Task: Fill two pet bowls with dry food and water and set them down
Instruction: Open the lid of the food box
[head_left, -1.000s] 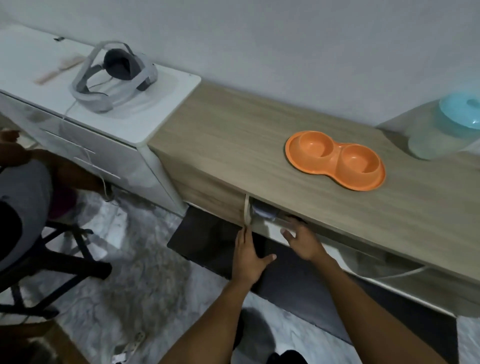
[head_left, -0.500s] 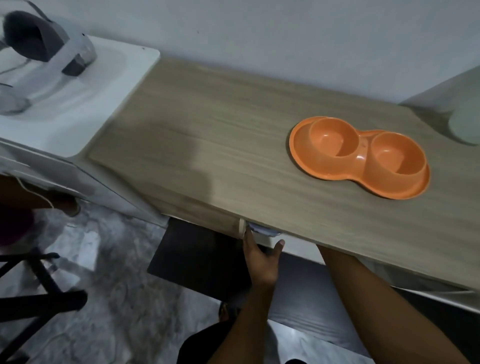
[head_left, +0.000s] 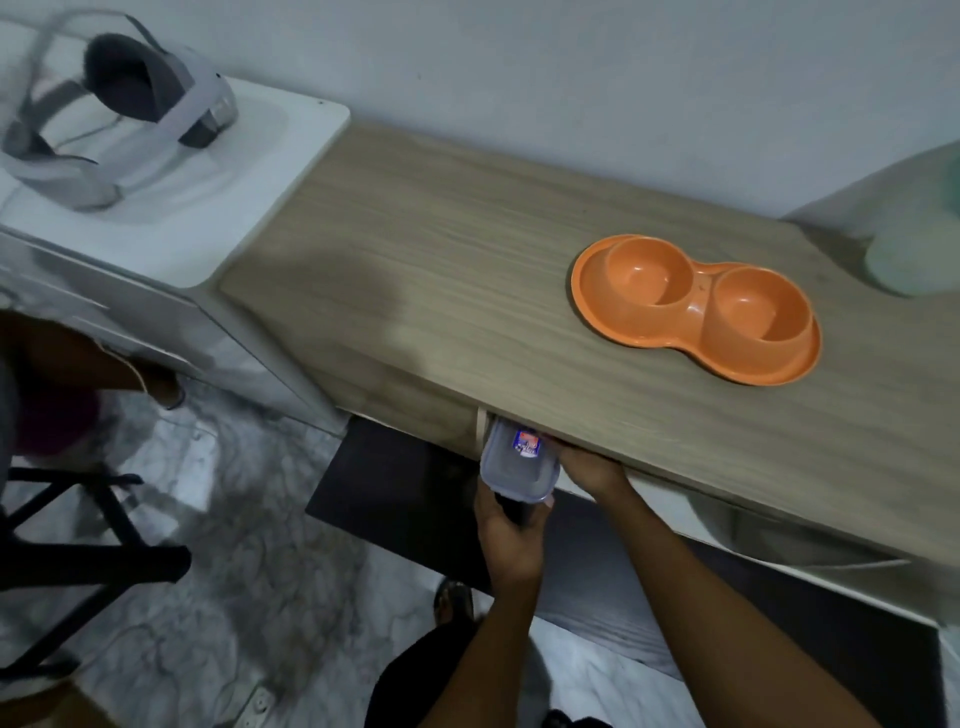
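The person is standing at the wooden tabletop (head_left: 467, 291) and holding a clear lidded container (head_left: 519, 465) at the opening just under its front edge. The container's far end, which carries a small printed label, is sitting beneath the overhang. The left hand (head_left: 511, 535) is gripping the near end from below, thumb on one side and fingers curling up the other. The right hand (head_left: 589, 467) is lying against the container's right side. Its fingers are going under the tabletop out of sight, so I cannot tell whether they are curling or flat. The orange double pet bowl (head_left: 696, 312) is sitting on the tabletop beyond and to the right of the hands, both wells facing up. A blurred pale jar (head_left: 919, 244) is standing past it at the right edge. A grey headset (head_left: 114, 119) is resting on the white cabinet (head_left: 249, 208) to the left.
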